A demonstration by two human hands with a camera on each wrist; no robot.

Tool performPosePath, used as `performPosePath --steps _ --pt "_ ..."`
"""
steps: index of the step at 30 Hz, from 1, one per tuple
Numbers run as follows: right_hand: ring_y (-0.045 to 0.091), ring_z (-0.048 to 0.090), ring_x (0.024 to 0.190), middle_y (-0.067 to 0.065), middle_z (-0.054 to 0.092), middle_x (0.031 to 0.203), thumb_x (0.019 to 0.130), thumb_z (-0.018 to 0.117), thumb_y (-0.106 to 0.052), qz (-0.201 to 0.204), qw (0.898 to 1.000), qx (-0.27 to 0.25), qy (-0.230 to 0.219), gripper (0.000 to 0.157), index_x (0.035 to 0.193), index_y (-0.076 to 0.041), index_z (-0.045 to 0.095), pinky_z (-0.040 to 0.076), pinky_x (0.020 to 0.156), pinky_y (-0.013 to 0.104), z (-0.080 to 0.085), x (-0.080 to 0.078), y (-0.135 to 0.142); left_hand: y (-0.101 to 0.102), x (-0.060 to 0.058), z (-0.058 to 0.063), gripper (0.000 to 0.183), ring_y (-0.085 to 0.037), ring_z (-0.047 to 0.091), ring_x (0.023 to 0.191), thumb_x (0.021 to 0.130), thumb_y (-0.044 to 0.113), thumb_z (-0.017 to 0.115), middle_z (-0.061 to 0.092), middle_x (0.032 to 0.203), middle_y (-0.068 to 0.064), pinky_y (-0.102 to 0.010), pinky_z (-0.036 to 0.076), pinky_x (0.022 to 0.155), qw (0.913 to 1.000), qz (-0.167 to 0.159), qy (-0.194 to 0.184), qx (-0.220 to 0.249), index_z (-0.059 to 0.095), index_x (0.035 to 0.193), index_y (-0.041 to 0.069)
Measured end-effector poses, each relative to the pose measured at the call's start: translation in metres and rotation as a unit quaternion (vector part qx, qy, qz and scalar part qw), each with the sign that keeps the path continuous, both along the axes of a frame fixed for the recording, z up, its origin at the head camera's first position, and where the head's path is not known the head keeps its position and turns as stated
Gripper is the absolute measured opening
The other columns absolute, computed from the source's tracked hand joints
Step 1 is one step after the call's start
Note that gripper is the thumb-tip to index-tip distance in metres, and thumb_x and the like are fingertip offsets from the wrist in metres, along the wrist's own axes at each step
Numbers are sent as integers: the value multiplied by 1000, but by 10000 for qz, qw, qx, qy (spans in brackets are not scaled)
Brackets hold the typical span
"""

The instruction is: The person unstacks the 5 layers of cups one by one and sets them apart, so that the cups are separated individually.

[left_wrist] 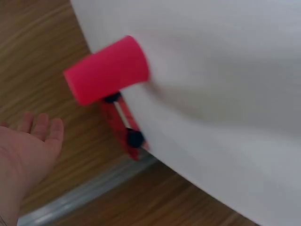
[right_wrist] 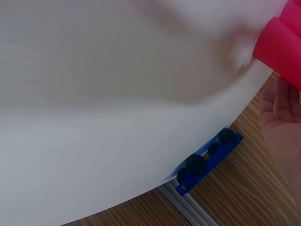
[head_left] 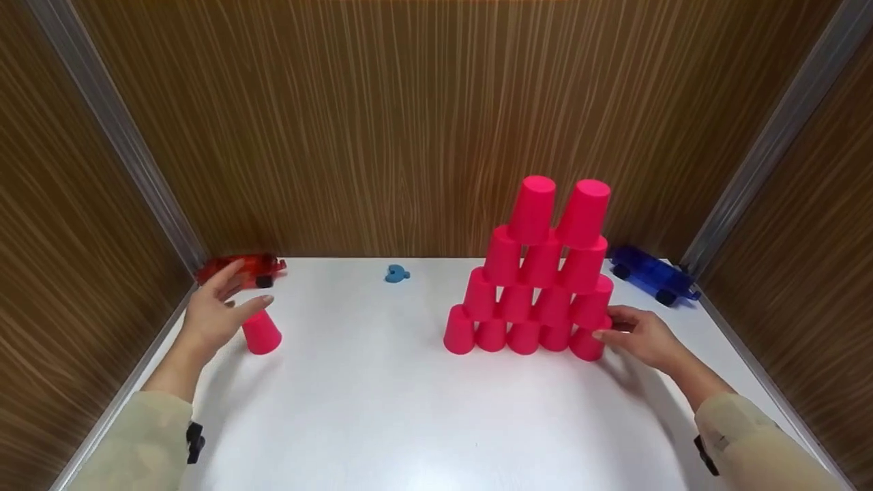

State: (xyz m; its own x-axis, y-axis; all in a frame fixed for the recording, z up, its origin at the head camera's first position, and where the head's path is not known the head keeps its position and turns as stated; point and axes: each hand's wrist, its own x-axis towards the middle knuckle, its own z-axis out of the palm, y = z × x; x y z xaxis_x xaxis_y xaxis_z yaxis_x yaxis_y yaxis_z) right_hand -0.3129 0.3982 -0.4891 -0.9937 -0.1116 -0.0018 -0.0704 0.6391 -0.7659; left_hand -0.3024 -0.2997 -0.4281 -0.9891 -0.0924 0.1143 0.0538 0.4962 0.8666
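Note:
Pink plastic cups stand upside down in a stepped stack of rows, with two cups on top. At the stack's lower right, my right hand holds the end cup of the bottom row, thumb at its front and fingers at its far side. The right wrist view has those fingers against the cup's wall. On the left stands a single upside-down pink cup. My left hand is spread beside it, fingers and thumb apart; in the left wrist view a gap separates hand and cup.
A red toy car lies at the back left and a blue toy car at the back right. Between them, near the back wall, is a small blue piece. Wood-grain panels enclose the white table.

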Motion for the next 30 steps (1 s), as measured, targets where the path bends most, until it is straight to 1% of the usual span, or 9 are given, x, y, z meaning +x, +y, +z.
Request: performPosePath --steps 2,6,8,14,17,22,26,30 --pt "42 66 121 22 68 132 97 80 -35 -12 10000 7 -26 67 147 3 58 59 90 32 1 0 1 13 -2 13 100 -41 39 151 92 40 84 41 165 -17 -57 38 120 9998 -163 147 12 26 170 17" --pt "41 65 122 21 68 132 96 80 -37 -58 9999 38 -90 67 147 1 58 60 92 36 0 0 1 44 -7 36 91 -34 43 151 93 37 84 46 163 -13 -51 38 121 9975 -592 344 174 34 167 17" --pt "41 65 121 21 68 132 97 80 -37 -63 9999 62 -93 66 146 1 59 60 93 37 0 0 1 61 -11 45 86 -31 44 150 94 35 83 48 161 -12 -49 38 121 9953 -812 451 260 38 165 16" --pt "41 66 121 21 69 131 96 81 -36 -57 9999 78 -59 67 146 3 59 60 94 39 -3 3 2 117 -22 69 78 -24 49 147 93 35 85 53 157 -4 -45 46 116 9888 -1270 683 392 47 160 20" --pt "41 66 120 21 69 131 96 81 -36 -48 10000 53 -50 67 146 3 58 59 94 38 -4 4 2 147 -26 80 76 -22 50 146 93 37 84 54 155 -2 -43 45 117 9842 -1517 832 378 49 158 21" --pt "40 67 118 20 70 128 96 81 -33 -37 10000 31 15 64 145 3 60 59 88 31 -6 4 1 194 -31 97 73 -17 52 143 93 40 84 56 154 0 -39 46 116 9750 -1921 1091 235 52 156 25" --pt "40 68 117 21 70 127 97 81 -31 5 9999 -9 124 62 144 4 60 58 85 27 -5 3 0 229 -35 112 73 -17 54 140 92 38 84 57 153 0 -40 49 113 9653 -2258 1293 199 52 156 24" --pt "39 68 116 20 71 126 97 81 -29 0 9998 -101 184 59 143 4 61 58 84 25 -2 1 -2 258 -39 126 74 -16 55 139 92 36 84 57 154 0 -38 50 112 9564 -2545 1416 217 52 157 21"
